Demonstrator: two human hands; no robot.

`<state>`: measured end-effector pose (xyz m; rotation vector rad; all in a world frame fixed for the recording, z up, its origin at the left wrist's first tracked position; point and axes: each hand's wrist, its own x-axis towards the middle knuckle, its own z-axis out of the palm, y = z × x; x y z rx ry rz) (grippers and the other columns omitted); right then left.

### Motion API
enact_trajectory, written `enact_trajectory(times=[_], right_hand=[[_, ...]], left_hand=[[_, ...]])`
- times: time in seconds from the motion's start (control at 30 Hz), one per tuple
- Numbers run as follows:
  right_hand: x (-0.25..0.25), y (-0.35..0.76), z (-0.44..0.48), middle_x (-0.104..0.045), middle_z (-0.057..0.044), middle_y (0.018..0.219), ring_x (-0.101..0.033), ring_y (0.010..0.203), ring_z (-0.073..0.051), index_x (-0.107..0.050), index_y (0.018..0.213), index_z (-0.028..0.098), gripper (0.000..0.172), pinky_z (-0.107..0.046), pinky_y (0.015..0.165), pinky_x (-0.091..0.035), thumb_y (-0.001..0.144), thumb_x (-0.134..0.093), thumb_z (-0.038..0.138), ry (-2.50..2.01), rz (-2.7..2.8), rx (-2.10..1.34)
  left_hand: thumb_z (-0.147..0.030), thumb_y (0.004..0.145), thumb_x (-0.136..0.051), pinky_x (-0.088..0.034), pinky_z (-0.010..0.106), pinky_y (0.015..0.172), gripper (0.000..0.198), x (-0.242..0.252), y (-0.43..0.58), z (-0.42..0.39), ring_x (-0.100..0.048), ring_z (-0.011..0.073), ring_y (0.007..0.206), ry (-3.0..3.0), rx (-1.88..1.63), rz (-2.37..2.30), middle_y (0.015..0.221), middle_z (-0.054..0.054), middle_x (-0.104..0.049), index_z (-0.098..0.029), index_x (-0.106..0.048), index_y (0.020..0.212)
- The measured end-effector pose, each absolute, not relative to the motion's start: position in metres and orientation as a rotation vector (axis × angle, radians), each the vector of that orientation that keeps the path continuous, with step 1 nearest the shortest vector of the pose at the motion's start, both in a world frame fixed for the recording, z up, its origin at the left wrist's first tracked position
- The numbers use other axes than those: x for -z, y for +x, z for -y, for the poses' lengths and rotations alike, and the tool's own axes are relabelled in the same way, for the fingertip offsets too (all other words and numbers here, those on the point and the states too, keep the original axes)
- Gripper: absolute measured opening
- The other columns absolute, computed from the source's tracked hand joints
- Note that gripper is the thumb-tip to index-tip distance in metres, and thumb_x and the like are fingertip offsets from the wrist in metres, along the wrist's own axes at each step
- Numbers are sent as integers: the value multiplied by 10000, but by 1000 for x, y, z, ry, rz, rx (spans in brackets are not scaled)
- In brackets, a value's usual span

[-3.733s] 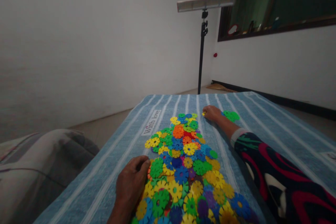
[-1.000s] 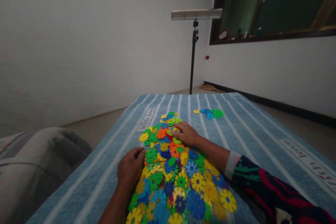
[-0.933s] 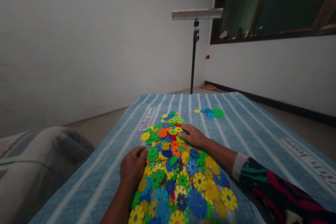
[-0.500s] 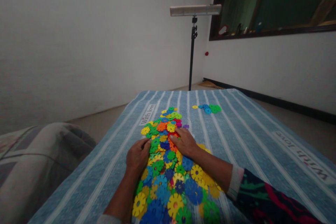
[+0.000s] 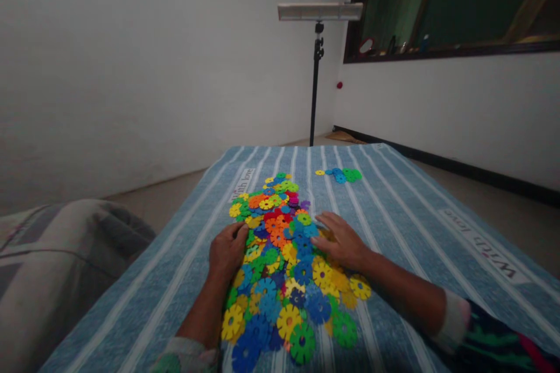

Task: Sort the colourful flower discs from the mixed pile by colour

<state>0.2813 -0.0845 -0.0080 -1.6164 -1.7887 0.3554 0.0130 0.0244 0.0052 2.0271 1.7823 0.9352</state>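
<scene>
- Right hand, one: thumb spread apart from the forefinger, palm down over the right edge of the heap, nothing clamped between thumb and forefinger.
- Left hand, one: fingers curled, thumb near the forefinger, set against the heap's left edge; whether they grip a disc, cannot tell.
- Heap of notched plastic discs, overlapping, many colours: between the two hands, running past the fingertips and back between the wrists.
- Purple disc, one: at the heap's margin, just beyond the right fingertips.
- Small disc group, blue and green: well beyond the right fingers, apart from the heap.
- Yellow disc, single: just left of that group, beyond the right fingers.
- Striped cloth, blue and white, lettered "With love": beneath both hands.
- Grey-draped bulk: well left of the left fingers.
- Black stand bearing a flat panel: far beyond the fingers, past the cloth's far edge.
</scene>
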Motion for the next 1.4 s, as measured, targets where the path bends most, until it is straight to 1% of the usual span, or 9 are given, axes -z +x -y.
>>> enact_trajectory(times=[0.17,0.27,0.43,0.77,0.9,1.0,1.17,1.27,1.4], right_hand=[[48,305,140,-353,-140,1513,-298,1392,-365,-378,1458,258,975,-569,1137,-223,653,-627,748,-1573,1959,-310],[52,284,139,-313,-147,1533,-251,1414,-363,-341,1476,234,1043,-564,1150,-200,628,-634,765,-1547,2005,-290],[36,241,101,-339,-182,1506,-273,1402,-350,-362,1460,177,1002,-549,1139,-223,668,-633,729,-1565,1976,-290],[14,201,39,-386,-168,1476,-334,1362,-321,-418,1412,172,878,-502,1119,-271,698,-687,606,-1499,1854,-354],[6,216,39,-502,-138,1383,-455,1276,-267,-485,1359,177,679,-440,1090,-341,784,-630,509,-1418,1740,-405],[6,240,51,-617,-110,1218,-549,1149,-239,-617,1200,194,460,-415,1030,-407,818,-599,449,-1381,1709,-363],[4,264,81,-681,-74,1058,-598,1040,-236,-700,990,237,250,-413,953,-458,818,-605,392,-1346,1868,-310],[-1,259,104,-663,-84,1118,-577,1098,-257,-703,1000,246,271,-442,987,-430,829,-600,429,-1308,1966,-274],[-5,244,133,-553,-115,1325,-457,1269,-297,-618,1209,269,561,-487,1074,-329,765,-627,612,-1122,2265,-270]], left_hand=[[-444,804,-424,-495,311,879,432,-4,14,-24,-664,243,997,2042,-921,-1774,1052,52,-743,-207,-740,979],[-446,810,-416,-485,315,898,448,-5,15,-23,-659,243,1011,2045,-920,-1764,1069,62,-736,-192,-734,997],[-457,816,-419,-484,322,911,433,-8,17,-19,-658,236,1007,2016,-969,-1717,1046,43,-741,-202,-733,974],[-454,814,-484,-465,364,966,431,-6,17,-20,-639,242,1061,1907,-1061,-1621,1118,68,-720,-173,-716,1045],[-477,812,-505,-469,362,958,440,-3,17,-20,-642,244,1057,1882,-1069,-1635,1110,70,-723,-171,-717,1045],[-479,817,-504,-471,355,951,445,-2,18,-19,-639,243,1063,1880,-1050,-1652,1111,74,-720,-167,-713,1056],[-477,817,-498,-465,339,951,450,-2,19,-19,-642,233,1050,1915,-1030,-1672,1107,84,-718,-151,-717,1036],[-481,814,-501,-469,325,938,444,-2,19,-19,-649,228,1026,1919,-1029,-1695,1074,74,-728,-155,-725,1014],[-486,816,-499,-479,320,910,452,0,18,-20,-654,231,1002,1921,-1019,-1699,1045,67,-735,-151,-726,1017]])
